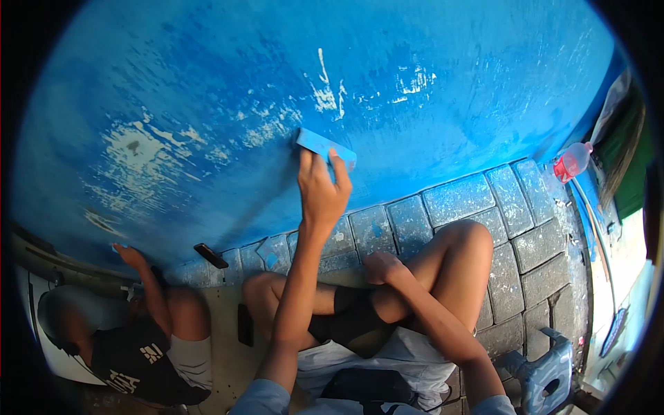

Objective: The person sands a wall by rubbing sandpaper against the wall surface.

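Against the scraped blue wall (415, 145), my left hand (323, 197) grips a light-blue rectangular block (325, 146) that looks like a sanding block. Its fingers spread over the near side of the block, and the face towards the wall is hidden. White patches (138, 149) show through the paint to the left of the block and above it. Low over my crossed legs, my right hand (382, 268) is curled into a loose fist beside my shin, away from the wall. Nothing shows sticking out of it.
At left, another person (138, 346) sits close to the wall, a hand (128, 256) raised to it. A dark phone-like object (211, 255) lies at the wall's foot. Grey paving bricks (460, 200), a plastic bottle (573, 162) and a grey-blue stool (546, 377) are on the right.
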`<state>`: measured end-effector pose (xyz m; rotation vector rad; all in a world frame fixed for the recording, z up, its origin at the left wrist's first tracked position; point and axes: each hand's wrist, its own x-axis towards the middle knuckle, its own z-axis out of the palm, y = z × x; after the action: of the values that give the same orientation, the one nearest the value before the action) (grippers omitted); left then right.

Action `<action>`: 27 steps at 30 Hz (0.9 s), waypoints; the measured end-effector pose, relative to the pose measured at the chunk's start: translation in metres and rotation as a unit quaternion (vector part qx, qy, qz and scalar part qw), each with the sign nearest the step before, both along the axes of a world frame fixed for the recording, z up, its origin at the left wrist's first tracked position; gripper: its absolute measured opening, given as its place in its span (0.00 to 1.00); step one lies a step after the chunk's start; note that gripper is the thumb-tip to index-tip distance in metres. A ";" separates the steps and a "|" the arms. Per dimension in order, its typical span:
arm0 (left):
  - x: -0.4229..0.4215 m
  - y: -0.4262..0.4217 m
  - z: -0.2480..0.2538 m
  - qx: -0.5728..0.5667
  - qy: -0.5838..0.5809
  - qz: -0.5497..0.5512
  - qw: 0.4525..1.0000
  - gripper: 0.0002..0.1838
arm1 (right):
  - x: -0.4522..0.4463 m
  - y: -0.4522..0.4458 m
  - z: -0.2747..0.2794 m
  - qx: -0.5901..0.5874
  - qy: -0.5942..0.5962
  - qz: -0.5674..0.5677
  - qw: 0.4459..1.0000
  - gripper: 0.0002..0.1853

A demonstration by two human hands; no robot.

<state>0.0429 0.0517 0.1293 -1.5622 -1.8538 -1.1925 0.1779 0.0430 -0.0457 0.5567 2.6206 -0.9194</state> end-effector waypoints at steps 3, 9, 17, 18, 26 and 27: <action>0.003 0.002 -0.037 -0.028 -0.017 -0.039 0.999 0.09 | 0.000 0.002 0.003 0.002 -0.007 0.008 1.000 0.12; -0.003 -0.002 -0.103 -0.195 -0.043 -0.087 0.976 0.21 | 0.002 0.001 -0.022 -0.003 0.007 0.015 1.000 0.20; 0.008 0.011 0.002 -0.044 -0.013 -0.036 0.998 0.10 | 0.000 0.002 -0.007 -0.007 0.007 0.002 1.000 0.21; 0.009 0.013 -0.005 -0.043 -0.022 -0.045 0.998 0.10 | -0.001 0.001 -0.010 -0.013 0.010 -0.001 1.000 0.21; 0.007 0.021 -0.107 -0.143 0.006 -0.101 0.985 0.17 | -0.001 0.004 -0.028 -0.007 -0.013 0.024 1.000 0.18; 0.007 0.021 -0.106 -0.152 0.004 -0.104 0.983 0.17 | -0.001 0.005 -0.031 0.003 -0.004 0.028 1.000 0.18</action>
<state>0.0503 0.0731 0.0228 -1.9631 -1.9795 -1.0180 0.1768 0.0482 -0.0765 0.4843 2.6189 -0.8916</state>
